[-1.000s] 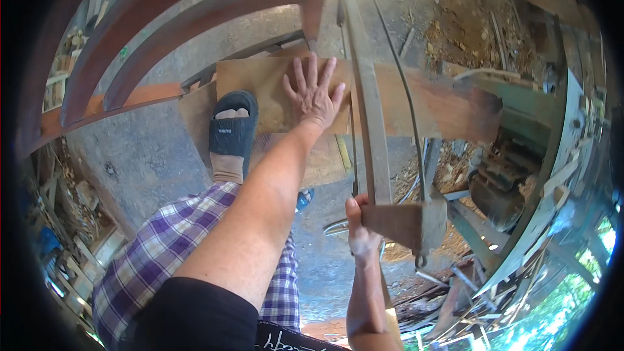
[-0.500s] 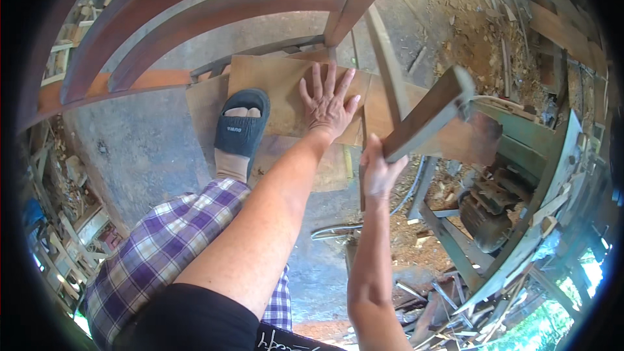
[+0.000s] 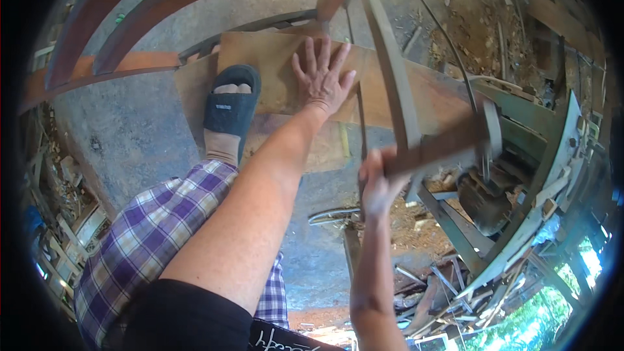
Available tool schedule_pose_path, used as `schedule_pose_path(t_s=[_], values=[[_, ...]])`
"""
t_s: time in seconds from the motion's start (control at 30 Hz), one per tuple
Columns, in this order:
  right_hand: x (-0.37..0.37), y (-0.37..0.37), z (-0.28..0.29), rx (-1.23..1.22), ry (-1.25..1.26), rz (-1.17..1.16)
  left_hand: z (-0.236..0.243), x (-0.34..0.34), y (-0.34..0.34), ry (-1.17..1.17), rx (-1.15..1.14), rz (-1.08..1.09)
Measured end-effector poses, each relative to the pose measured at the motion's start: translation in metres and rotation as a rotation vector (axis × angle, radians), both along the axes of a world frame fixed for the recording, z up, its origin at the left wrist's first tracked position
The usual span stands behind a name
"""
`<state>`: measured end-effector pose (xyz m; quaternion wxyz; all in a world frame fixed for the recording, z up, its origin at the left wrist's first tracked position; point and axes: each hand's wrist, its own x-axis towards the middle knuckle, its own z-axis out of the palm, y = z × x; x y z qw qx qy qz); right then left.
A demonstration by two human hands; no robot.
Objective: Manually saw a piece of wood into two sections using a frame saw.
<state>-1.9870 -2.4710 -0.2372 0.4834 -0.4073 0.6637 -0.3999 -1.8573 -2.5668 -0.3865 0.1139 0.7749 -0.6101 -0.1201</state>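
Observation:
My left hand (image 3: 322, 81) lies flat on a light brown wooden board (image 3: 263, 52), fingers spread, holding nothing. Just right of it, the thin dark blade of a wooden frame saw (image 3: 442, 149) runs across the board, roughly in line with my body. My right hand (image 3: 380, 182) is closed round the near end of the saw, by its thick wooden end piece. The saw's long middle bar and a thin cord stretch away from me. My foot in a dark slipper (image 3: 229, 114) presses on the board, left of my hand. The saw's far end is out of view.
A reddish-brown wooden frame with curved slats (image 3: 140, 16) stands at the far left. On the right is a green wooden stand (image 3: 465, 247) with a rusty motor-like machine (image 3: 484, 205). Scrap wood (image 3: 448, 299) and shavings litter the floor. A thin looped strip (image 3: 335, 216) lies near the blade.
My right hand has drawn the saw toward me relative to the board, and its end piece now lies more level. My left hand and foot stay on the board; the view has shifted slightly.

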Motion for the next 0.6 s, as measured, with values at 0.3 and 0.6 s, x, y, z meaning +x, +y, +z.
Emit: schedule_pose_path(t_s=[0.3,0.6], values=[[-0.006,0.074,0.038,0.023,-0.073,-0.085,0.003,-0.001,0.004,0.018,-0.004,0.001],[0.004,0.007,0.006,-0.025,-0.032,-0.018,-0.003,-0.003,0.004,-0.025,-0.039,0.012]])
